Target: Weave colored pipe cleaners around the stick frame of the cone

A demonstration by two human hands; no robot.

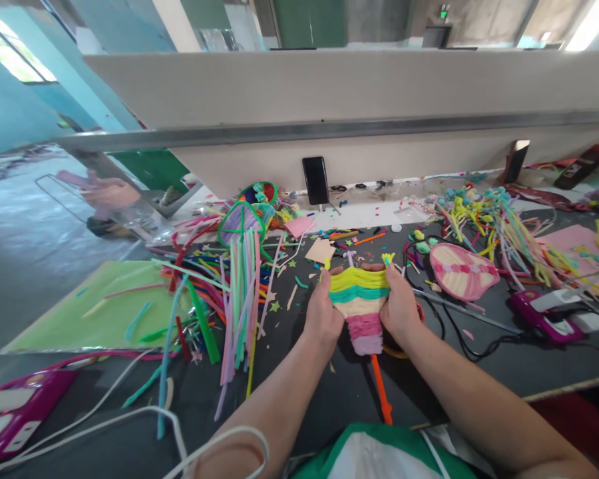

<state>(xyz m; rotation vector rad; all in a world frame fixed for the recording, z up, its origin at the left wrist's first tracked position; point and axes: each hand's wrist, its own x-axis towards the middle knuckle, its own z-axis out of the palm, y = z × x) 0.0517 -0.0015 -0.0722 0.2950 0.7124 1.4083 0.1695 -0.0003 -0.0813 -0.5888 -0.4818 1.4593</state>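
Note:
Between my two hands is a striped pipe-cleaner fan [362, 307], banded yellow, teal, cream, pink and lilac, with an orange stem pointing toward me. My left hand [324, 309] is closed on its left edge, thumb on the front and fingers behind. At the opposite edge my right hand [398, 306] grips it the same way. Small yellow tufts stick up at the upper corners and a lilac one at the top middle. The fingers behind the piece are mostly hidden. Just right of my right hand lies a pink and cream oval piece [464, 271].
Bundles of pastel pipe cleaners [242, 299] lie left, beside a green sheet [104, 299]. Magenta power strips sit at the right [544, 316] and lower left [34, 406], with cables trailing. A dark phone [316, 180] leans against the white partition. Scraps and small stars litter the dark tabletop.

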